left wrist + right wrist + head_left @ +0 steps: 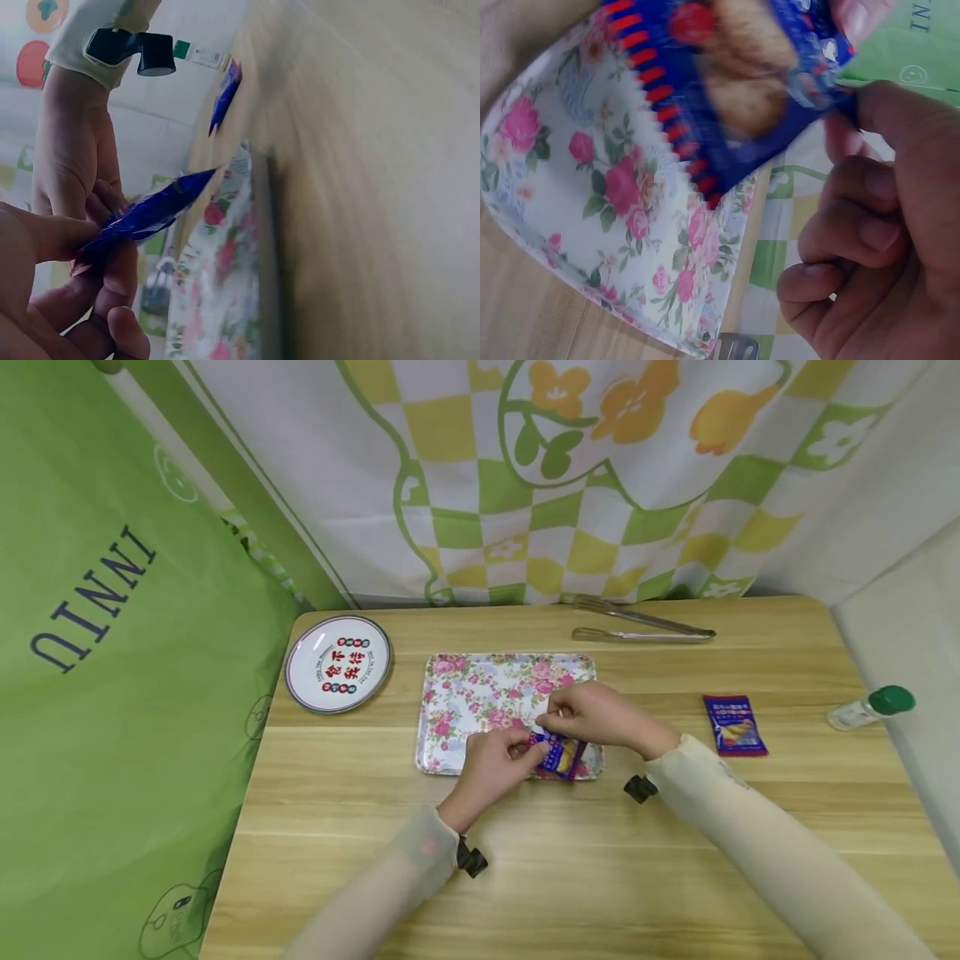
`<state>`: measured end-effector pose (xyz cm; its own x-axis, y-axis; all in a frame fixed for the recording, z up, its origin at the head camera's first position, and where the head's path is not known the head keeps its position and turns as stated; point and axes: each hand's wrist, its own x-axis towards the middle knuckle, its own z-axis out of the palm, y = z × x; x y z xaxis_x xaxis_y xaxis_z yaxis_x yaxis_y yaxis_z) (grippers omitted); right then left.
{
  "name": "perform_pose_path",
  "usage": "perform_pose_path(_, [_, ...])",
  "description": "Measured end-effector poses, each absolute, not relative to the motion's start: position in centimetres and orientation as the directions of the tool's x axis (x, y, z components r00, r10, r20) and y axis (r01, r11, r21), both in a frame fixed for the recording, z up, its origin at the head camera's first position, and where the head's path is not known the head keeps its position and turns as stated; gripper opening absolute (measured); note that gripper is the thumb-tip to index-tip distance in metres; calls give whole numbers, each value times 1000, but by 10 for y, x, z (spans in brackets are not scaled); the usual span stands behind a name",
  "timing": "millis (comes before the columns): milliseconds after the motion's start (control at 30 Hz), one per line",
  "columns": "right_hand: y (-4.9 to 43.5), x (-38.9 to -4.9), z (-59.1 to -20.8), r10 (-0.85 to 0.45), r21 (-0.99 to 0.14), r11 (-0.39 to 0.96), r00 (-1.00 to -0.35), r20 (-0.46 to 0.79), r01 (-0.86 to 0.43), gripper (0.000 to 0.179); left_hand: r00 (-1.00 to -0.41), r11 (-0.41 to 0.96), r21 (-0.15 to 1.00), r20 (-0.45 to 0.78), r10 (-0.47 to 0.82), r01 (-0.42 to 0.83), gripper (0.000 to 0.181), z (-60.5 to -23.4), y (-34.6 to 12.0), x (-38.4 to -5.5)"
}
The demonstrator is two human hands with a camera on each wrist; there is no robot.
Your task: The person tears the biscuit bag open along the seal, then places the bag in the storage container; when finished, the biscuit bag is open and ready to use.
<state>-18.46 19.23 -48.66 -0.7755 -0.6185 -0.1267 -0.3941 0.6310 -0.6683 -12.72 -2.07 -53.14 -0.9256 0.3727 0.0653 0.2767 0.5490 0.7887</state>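
Observation:
Over the front right part of a floral tray (465,693), both hands hold one small blue snack packet (558,755) with red crimped ends and a picture of biscuits. My left hand (492,762) pinches it between thumb and fingers at its left side. With thumb and forefinger my right hand (592,713) pinches its upper edge; the other fingers curl in toward the palm, as the right wrist view shows. In that view the packet (735,82) hangs tilted above the tray (622,187), its red-striped end toward the tray.
A second blue packet (735,725) lies right of the tray. Beyond it a clear shaker bottle with a green cap (891,700) lies near the right edge. Metal tongs (645,636) rest at the back, and a white plate with red lettering (315,668) sits at the back left.

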Motion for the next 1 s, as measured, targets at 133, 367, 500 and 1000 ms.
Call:
perform_pose_path(133, [189,-191,-490,-646,-623,653,-746,-160,-432,32,-937,537,826,-29,347,173,24,-536,-17,-124])
perform_pose_path(367, [185,-199,-496,-676,-599,646,-719,-163,-472,31,-948,600,777,-14,318,190,20,-544,-12,-123])
perform_pose_path(500, [182,-201,-503,-661,-597,669,-722,-205,-442,31,-949,690,678,35,313,253,25,-547,-12,-124])
perform_pose_path(1000, [170,-206,-529,-626,-563,706,-750,-214,-429,31,-945,870,370,81,318,325,41,-554,-16,-130])
